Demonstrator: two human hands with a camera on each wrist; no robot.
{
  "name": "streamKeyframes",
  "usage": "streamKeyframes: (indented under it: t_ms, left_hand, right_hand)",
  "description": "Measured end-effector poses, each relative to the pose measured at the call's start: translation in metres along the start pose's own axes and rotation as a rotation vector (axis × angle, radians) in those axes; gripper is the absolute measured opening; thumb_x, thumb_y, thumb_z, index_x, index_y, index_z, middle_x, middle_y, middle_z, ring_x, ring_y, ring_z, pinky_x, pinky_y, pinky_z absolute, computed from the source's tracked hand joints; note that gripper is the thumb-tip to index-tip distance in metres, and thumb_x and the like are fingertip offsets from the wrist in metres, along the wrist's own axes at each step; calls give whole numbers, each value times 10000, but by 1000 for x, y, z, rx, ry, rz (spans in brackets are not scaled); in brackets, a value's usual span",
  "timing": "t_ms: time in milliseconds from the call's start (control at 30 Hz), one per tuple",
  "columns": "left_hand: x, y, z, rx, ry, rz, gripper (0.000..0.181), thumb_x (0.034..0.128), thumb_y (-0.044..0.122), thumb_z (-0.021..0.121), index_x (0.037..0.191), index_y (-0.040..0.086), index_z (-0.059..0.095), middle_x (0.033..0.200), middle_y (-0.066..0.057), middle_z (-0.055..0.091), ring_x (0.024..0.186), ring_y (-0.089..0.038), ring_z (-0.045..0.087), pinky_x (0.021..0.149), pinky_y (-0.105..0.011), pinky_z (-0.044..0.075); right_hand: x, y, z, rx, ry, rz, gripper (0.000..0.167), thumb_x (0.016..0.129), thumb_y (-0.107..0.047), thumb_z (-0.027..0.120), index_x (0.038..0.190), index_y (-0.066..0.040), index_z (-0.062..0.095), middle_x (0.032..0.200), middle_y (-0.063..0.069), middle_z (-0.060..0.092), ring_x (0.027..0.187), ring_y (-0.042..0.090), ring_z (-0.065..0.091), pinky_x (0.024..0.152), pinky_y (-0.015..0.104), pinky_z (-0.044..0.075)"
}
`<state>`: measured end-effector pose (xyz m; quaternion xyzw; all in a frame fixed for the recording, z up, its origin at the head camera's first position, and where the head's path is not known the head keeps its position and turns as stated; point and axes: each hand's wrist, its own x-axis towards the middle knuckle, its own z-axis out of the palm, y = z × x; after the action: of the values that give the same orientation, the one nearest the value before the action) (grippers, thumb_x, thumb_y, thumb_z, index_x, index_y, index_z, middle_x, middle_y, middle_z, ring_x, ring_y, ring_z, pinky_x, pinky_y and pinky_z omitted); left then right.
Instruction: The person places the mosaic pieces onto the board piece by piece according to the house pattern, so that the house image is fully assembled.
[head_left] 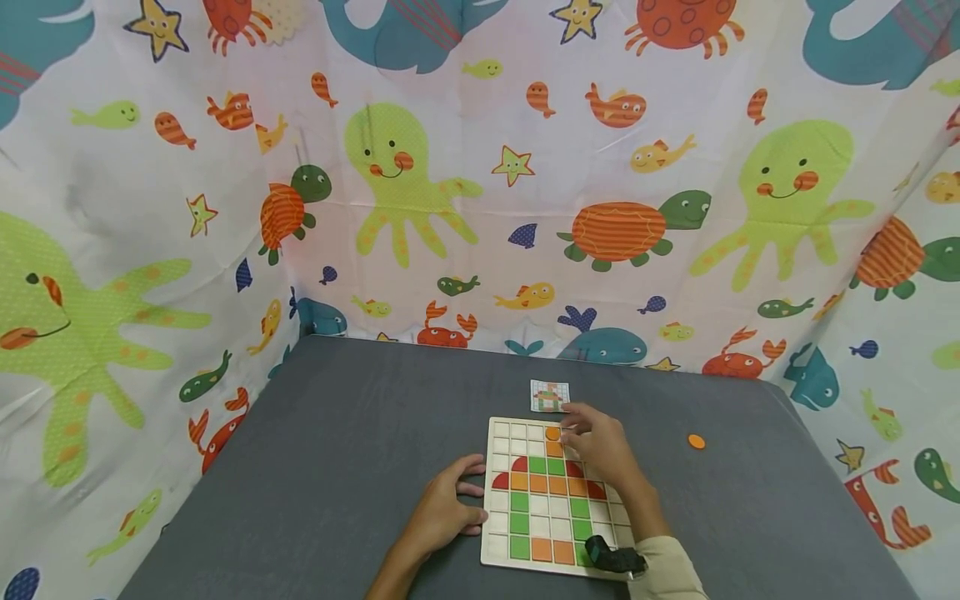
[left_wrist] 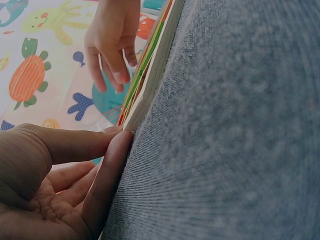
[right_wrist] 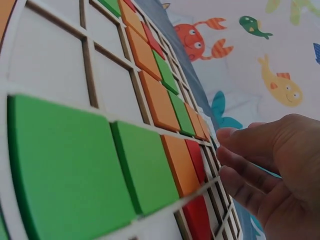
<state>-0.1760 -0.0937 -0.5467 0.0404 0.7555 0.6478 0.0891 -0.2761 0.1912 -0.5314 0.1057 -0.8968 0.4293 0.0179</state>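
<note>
A pale wooden grid board (head_left: 498,500) lies on the table with green square tiles (head_left: 519,523), orange square tiles (head_left: 542,549) and red rounded tiles (head_left: 501,481) in its cells. At its left edge my left hand (head_left: 444,510) holds the rim; in the left wrist view, thumb and finger (left_wrist: 107,160) meet at that edge. My right hand (head_left: 603,446) hovers over the far side of the board, fingers loosely bent, with nothing visible between them. Near its fingertips, an orange disc (head_left: 552,433) sits in a top-row cell, above an orange square.
A small printed card (head_left: 550,396) with a coloured grid pattern lies just beyond the board. Another orange disc (head_left: 697,442) rests on the grey table (head_left: 360,433) to the right. A cloth wall (head_left: 465,217) with sea animals surrounds the back and sides.
</note>
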Motion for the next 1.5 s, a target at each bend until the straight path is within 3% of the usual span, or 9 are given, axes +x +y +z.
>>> streamKeyframes:
  t_ms: [200, 433, 733, 1033, 1500]
  left_hand:
    - [0, 0, 1, 34, -2, -12, 818, 766, -159, 806, 1512, 57, 548, 1456, -157, 608, 1113, -275, 670, 594, -376, 653]
    - [-1, 2, 1, 14, -3, 1, 843, 760, -177, 802, 1527, 35, 524, 1462, -184, 599, 1122, -296, 671, 590, -382, 654]
    - [0, 0, 0, 3, 0, 10, 844, 752, -176, 801, 1523, 32, 529, 1457, -181, 605, 1121, -298, 670, 586, -392, 654]
    - [0, -1, 0, 35, -3, 0, 824, 770, -165, 800, 1520, 50, 537, 1460, -168, 602, 1125, -285, 666, 596, -378, 654]
    - [0, 0, 0, 37, -4, -1, 822, 770, -160, 801, 1521, 41, 533, 1458, -170, 604, 1127, -289, 665, 596, -377, 654]
  right_hand:
    - [-5, 4, -10, -18, 65, -9, 492, 965, -72, 772, 1438, -64, 635, 1133, 89, 770, 1055, 296, 718, 799, 361, 587]
    - [-9, 13, -25, -30, 141, -20, 510, 958, -81, 784, 1444, -73, 631, 1149, 117, 765, 1061, 320, 714, 768, 337, 571]
    - [-14, 30, -44, -32, 224, -9, 521, 948, -81, 800, 1441, -65, 631, 1149, 141, 769, 1062, 337, 707, 751, 220, 572]
    - [-23, 41, -67, -7, 245, 36, 554, 972, -113, 782, 1483, -41, 582, 1226, 207, 732, 1106, 382, 684, 734, 182, 560]
    - [-32, 68, -92, -97, 310, 142, 598, 965, -135, 793, 1499, -15, 552, 1250, 228, 723, 1115, 394, 697, 679, 157, 513]
